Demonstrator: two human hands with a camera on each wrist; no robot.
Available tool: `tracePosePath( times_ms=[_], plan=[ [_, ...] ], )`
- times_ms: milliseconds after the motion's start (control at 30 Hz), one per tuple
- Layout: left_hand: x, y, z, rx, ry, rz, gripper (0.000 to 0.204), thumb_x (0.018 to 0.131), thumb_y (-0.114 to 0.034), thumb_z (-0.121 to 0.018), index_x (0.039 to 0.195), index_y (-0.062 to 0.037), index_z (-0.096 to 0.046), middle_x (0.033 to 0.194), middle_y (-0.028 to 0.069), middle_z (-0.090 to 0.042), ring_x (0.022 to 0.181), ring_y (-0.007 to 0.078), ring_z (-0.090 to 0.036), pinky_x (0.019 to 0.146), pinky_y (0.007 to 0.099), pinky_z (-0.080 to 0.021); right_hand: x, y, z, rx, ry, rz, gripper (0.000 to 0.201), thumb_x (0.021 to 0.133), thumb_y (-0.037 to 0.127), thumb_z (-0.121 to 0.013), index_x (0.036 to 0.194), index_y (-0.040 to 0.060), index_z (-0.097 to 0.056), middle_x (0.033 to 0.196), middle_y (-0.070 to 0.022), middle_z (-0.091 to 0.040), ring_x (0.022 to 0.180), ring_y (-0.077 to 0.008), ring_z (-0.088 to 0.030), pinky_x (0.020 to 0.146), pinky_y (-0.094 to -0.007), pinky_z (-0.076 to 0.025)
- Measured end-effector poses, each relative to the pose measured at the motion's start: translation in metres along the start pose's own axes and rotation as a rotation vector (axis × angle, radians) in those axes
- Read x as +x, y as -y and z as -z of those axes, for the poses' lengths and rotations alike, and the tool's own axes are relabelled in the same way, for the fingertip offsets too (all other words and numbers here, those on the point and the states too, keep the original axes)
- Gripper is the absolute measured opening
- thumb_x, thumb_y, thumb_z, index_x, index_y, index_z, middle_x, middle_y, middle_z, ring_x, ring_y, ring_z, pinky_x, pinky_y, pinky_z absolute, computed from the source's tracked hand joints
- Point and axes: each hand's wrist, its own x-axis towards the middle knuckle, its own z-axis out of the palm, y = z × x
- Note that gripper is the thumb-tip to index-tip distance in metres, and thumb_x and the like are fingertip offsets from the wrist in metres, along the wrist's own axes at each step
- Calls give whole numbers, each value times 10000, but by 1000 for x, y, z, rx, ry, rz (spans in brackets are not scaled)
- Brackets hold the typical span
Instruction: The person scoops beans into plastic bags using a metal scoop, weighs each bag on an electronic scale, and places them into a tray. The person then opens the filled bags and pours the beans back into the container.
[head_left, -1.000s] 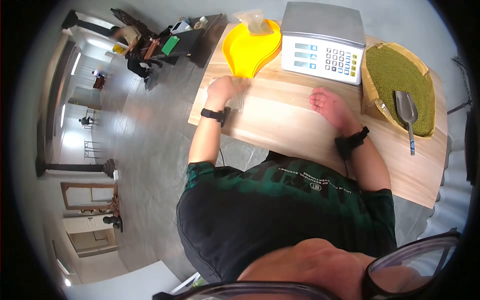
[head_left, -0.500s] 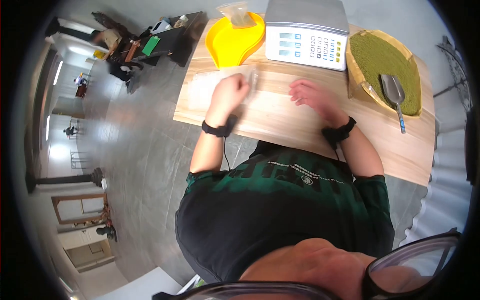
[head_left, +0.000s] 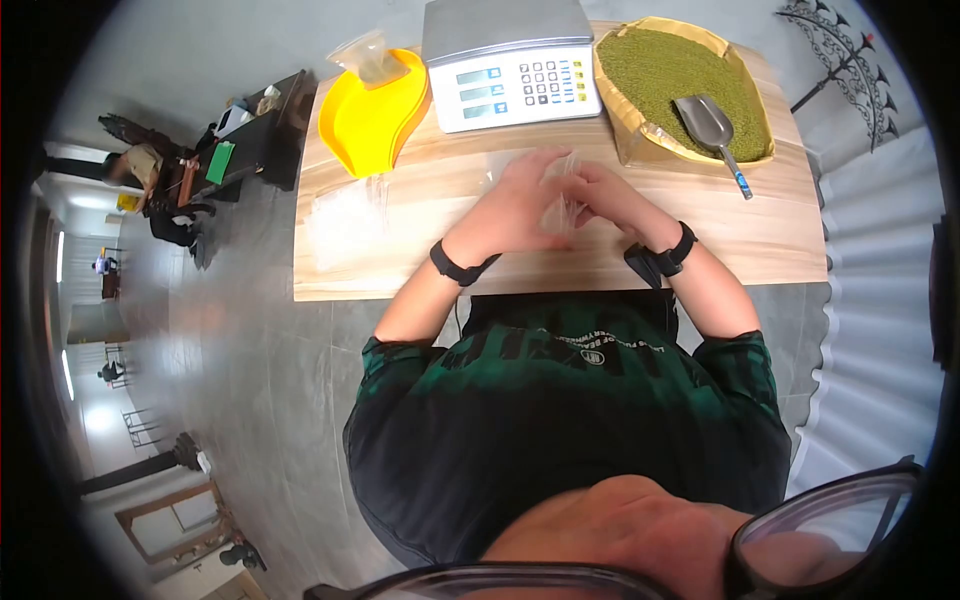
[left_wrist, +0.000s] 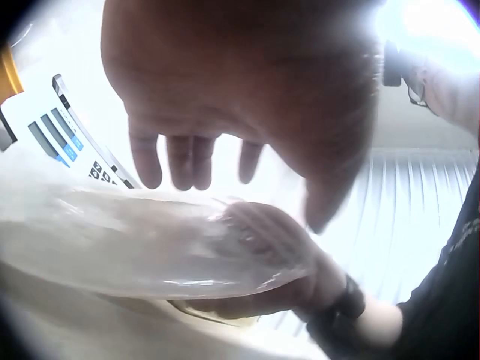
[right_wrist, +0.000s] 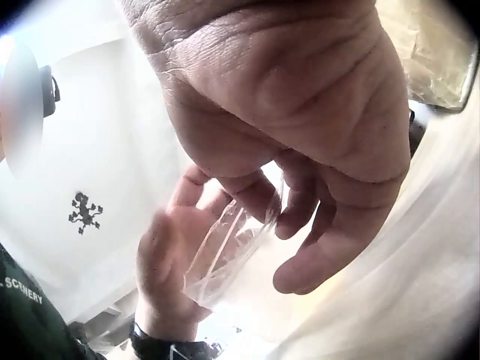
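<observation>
A clear plastic bag (head_left: 563, 212) is between the two hands over the middle of the table. The right hand (head_left: 620, 205) pinches it; its fingers are curled at the bag's edge in the right wrist view, where the bag (right_wrist: 225, 251) partly covers the left palm (right_wrist: 169, 251). The left hand (head_left: 512, 208) is beside the bag, and in the left wrist view its fingers (left_wrist: 180, 161) hang straight above the film (left_wrist: 150, 244). More clear bags (head_left: 348, 220) lie flat at the table's left.
Behind the hands stands a scale (head_left: 510, 90). A yellow tray (head_left: 365, 125) with a plastic bag (head_left: 370, 62) on it is at the back left. To the right is a paper sack (head_left: 645, 145) of green grains (head_left: 670, 75) with a metal scoop (head_left: 707, 122).
The left hand has moved right from the flat bags to the middle, where a bag now shows between the hands. The right hand has closed on it. The head view has shifted.
</observation>
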Motion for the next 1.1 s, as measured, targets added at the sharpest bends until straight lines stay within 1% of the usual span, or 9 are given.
tracePosePath(
  times_ms=[100, 433, 600, 833, 900, 933, 1000, 1067, 1100],
  plan=[
    [8, 22, -12, -75, 94, -167, 561, 709, -398, -822, 1175, -144, -641, 1535, 169, -338, 1412, 415, -301, 1132, 535, -271, -6, -7, 5, -104, -37, 27, 339, 985, 374, -584, 968, 37, -613, 838, -37, -614, 733, -125, -631, 624, -267, -544],
    [23, 30, -8, 47, 150, -304, 373, 741, -270, -798, 1103, -245, -710, 1529, 116, -379, 1423, 367, -315, 1129, 493, -294, -24, -33, 22, 3, 22, -39, 187, 982, 185, -536, 1025, 33, -635, 913, -43, -636, 821, -120, -630, 673, -263, -527],
    [23, 30, -18, 51, 67, -321, 161, 756, -114, -745, 903, -159, -699, 1328, 82, -545, 1263, 317, -471, 1054, 442, -380, -34, -39, 29, -51, -6, -39, 156, 923, 148, -547, 875, 29, -637, 791, -40, -633, 709, -129, -627, 624, -271, -520],
    [8, 40, -10, 26, -44, -314, 109, 778, -97, -692, 867, -144, -650, 1102, 50, -613, 1026, 262, -585, 853, 360, -494, -52, -32, 47, -272, -172, -135, 218, 889, 205, -659, 763, 37, -603, 674, -26, -600, 624, -118, -586, 559, -265, -469],
    [4, 43, -26, -13, 63, 1, 94, 778, -68, -655, 841, -129, -621, 930, 44, -595, 851, 248, -589, 710, 354, -493, -67, -18, 50, -783, -237, 24, 263, 875, 230, -705, 755, 33, -580, 647, -54, -578, 587, -146, -552, 534, -313, -436],
    [5, 40, -24, -18, 56, -6, 94, 778, -68, -655, 841, -129, -621, 930, 44, -595, 851, 248, -589, 710, 354, -493, -79, -11, 51, -791, -244, 21, 263, 875, 230, -705, 755, 33, -580, 647, -54, -578, 587, -146, -552, 534, -313, -436],
    [7, 34, -19, 52, -27, -271, 95, 778, -41, -621, 824, -119, -591, 791, 47, -524, 743, 238, -553, 642, 346, -460, -104, 7, 52, -648, -571, 324, 273, 867, 234, -712, 760, 29, -568, 643, -93, -551, 562, -217, -521, 543, -356, -422],
    [9, 39, -24, 44, -81, -335, 106, 772, -35, -617, 822, -122, -583, 771, 41, -497, 726, 229, -537, 632, 344, -450, -115, 34, 64, -1005, -994, 500, 226, 862, 219, -703, 773, 34, -610, 653, -122, -566, 583, -314, -546, 590, -407, -460],
    [8, 40, -26, 41, -127, -397, 117, 767, -28, -612, 821, -124, -575, 751, 35, -470, 709, 220, -520, 621, 342, -441, -116, 32, 79, -1008, -994, 493, 226, 862, 219, -703, 773, 34, -610, 653, -122, -566, 583, -314, -546, 590, -407, -460]
  ],
)
